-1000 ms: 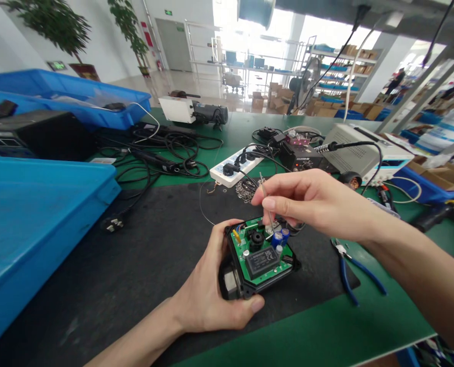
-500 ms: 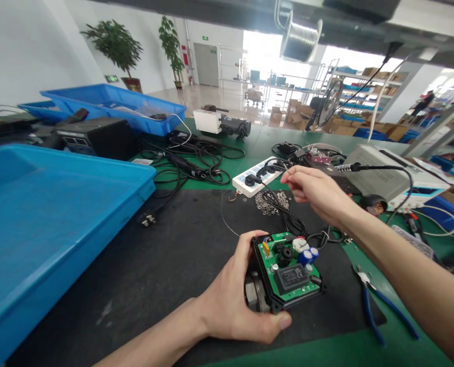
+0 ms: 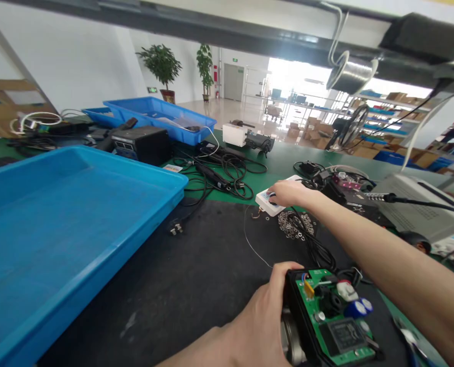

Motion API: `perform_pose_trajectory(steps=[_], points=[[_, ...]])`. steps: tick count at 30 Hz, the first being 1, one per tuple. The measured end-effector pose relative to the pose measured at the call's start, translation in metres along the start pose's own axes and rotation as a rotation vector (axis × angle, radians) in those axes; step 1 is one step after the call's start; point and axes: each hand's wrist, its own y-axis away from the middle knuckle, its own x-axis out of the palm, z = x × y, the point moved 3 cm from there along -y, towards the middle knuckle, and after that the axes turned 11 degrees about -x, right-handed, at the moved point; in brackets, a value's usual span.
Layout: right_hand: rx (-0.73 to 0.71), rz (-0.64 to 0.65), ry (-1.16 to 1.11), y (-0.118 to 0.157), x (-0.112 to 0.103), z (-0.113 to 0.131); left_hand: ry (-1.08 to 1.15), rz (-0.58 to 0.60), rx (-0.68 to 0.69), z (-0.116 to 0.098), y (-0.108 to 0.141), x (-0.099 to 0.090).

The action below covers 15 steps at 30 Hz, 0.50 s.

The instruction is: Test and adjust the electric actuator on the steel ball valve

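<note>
Left hand (image 3: 250,323) grasping the black housing (image 3: 300,315) of a green circuit board (image 3: 310,310), over the dark mat (image 3: 196,260); right hand (image 3: 290,193) at the white power strip (image 3: 265,206), whether gripping the black plug (image 3: 273,198) cannot be told; washers (image 3: 293,228) beside the strip; blue tray (image 3: 77,204) at left.

A single head-worn view looks forward and down across the tabletop (image 3: 288,158), the left hand (image 3: 260,322) close below, the floor (image 3: 232,108) far beyond.

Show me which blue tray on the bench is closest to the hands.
The large, lighter-blue tray at front left, nearest the left hand holding the circuit-board unit. The two darker trays sit farther back, beyond the black box.
</note>
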Motion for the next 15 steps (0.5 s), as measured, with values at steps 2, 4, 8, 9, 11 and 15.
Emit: perform_pose_trajectory(steps=[2, 4, 8, 9, 11, 15], points=[[-0.013, 0.073, 0.032, -0.007, -0.004, 0.0, 0.024, -0.007, 0.0, 0.012, -0.003, -0.001], [-0.018, 0.12, 0.055, -0.013, -0.005, -0.001, 0.032, -0.005, -0.016, 0.022, -0.006, -0.002], [-0.037, 0.167, 0.056, -0.02, 0.0, -0.004, 0.027, 0.003, -0.044, 0.032, -0.01, -0.002], [-0.048, 0.173, 0.048, -0.021, 0.002, -0.006, 0.028, 0.001, -0.038, 0.033, -0.011, -0.002], [-0.082, 0.183, 0.022, -0.022, 0.002, -0.009, 0.027, 0.011, -0.025, 0.035, -0.012, -0.002], [-0.164, 0.219, -0.065, -0.024, -0.003, -0.016, 0.01, 0.038, -0.04, 0.045, -0.015, -0.001]])
